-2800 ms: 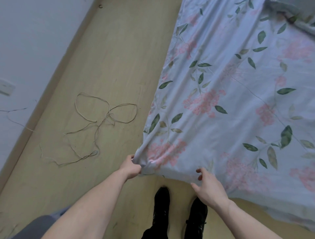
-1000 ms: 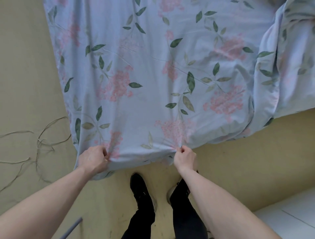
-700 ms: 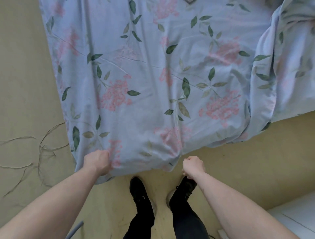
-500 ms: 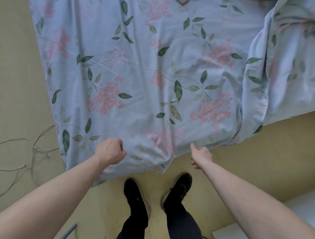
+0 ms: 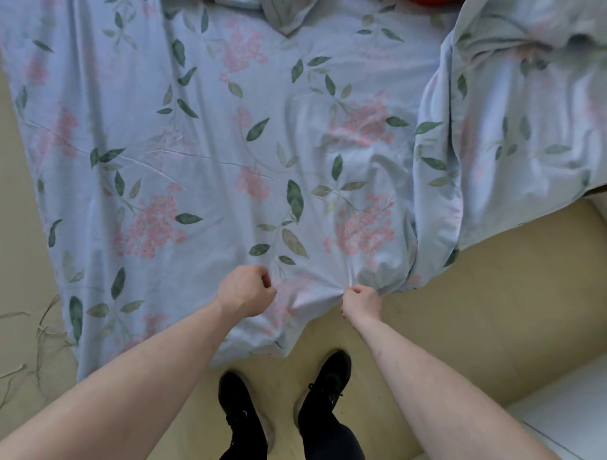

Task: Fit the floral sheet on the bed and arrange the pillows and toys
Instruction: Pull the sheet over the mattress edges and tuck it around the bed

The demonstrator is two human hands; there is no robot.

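Where the floral sheet (image 5: 262, 147) is concerned, we see it spread across most of the view, pale blue with pink flower clusters and green leaves, covering the bed and hanging over the near edge toward the floor (image 5: 476, 312). Its near hem droops lowest just ahead of our shoes (image 5: 285, 404). On the right side of the view a loose part of the same fabric (image 5: 512, 131) is bunched and folded over itself, with a deep crease running down between it and the flat section.

Our right hand (image 5: 361, 303) pinches the sheet at its near edge, fingers curled on a gathered tuck, with wrinkles radiating from the grip. Our left hand (image 5: 244, 292) sits over the sheet just beside the right one, fingers curled into a fist; we cannot tell whether it actually grips fabric or just hovers closed above it. Both forearms are bare.

At the top edge a corner of grey-green cloth (image 5: 285, 14) lies on the sheet, and a sliver of something red (image 5: 430, 1) shows at the frame edge. Thin cords (image 5: 29, 331) lie tangled on the floor at left. A white surface (image 5: 565, 423) fills the lower right corner.
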